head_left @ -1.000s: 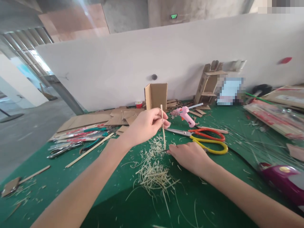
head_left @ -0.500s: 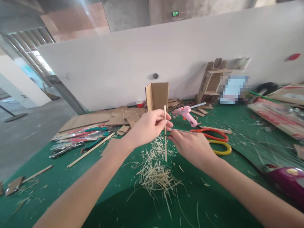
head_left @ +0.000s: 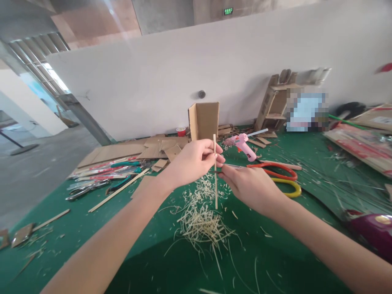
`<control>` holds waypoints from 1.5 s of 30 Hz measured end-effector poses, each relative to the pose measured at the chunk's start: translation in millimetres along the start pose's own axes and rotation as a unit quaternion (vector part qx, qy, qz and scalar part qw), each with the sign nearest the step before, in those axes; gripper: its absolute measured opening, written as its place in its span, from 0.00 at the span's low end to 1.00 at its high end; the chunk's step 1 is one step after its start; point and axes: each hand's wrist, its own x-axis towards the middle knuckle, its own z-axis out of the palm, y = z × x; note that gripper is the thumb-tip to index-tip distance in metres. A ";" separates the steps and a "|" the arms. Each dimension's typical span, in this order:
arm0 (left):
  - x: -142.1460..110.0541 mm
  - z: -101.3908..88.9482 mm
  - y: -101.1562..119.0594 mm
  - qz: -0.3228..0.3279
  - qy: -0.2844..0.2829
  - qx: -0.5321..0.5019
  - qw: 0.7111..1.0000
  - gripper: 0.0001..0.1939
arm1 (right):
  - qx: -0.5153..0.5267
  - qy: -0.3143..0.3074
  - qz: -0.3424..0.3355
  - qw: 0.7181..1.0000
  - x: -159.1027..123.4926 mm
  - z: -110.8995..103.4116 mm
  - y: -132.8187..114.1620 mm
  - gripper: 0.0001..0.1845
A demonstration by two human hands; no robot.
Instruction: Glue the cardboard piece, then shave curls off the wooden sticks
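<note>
Upright in the fingers of my left hand [head_left: 197,161] is a thin wooden stick [head_left: 216,194], pinched near its upper part. My right hand [head_left: 252,185] is closed on a small dark blade [head_left: 218,172], mostly hidden by the fingers, which meets the stick just below my left fingertips. Under the stick's lower end lies a heap of curled wood shavings [head_left: 202,224]. Behind my right hand are scissors [head_left: 281,173] with orange and yellow handles, partly covered by it. A pink glue gun [head_left: 243,145] rests farther back.
A folded cardboard piece [head_left: 207,120] stands by the white partition [head_left: 147,90]. Pliers and packaged tools [head_left: 104,177] lie at left beside another wooden strip [head_left: 118,191] and flat cardboard [head_left: 107,153]. A cardboard shelf [head_left: 274,104] and a purple device [head_left: 372,230] are at right.
My right hand has risen along the stick from its lower end to just under my left hand, then stayed there. The view has shifted slightly.
</note>
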 end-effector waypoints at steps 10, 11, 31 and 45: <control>0.8 -1.4 -0.5 0.000 0.013 0.044 0.999 0.06 | 0.006 -0.045 -0.043 0.998 -12.0 11.7 -4.9 0.20; 0.9 -1.9 -1.5 -0.005 0.013 0.044 0.999 0.06 | 0.013 -0.059 -0.054 0.997 -14.9 14.6 -6.9 0.19; 1.1 -10.7 -5.6 -0.011 0.024 0.052 0.998 0.11 | 0.012 -0.091 -0.101 0.991 -15.6 -3.6 -6.0 0.16; -3.6 -15.2 9.5 0.002 0.025 0.077 0.997 0.08 | -0.070 0.050 -0.008 0.996 3.5 -10.2 -1.5 0.12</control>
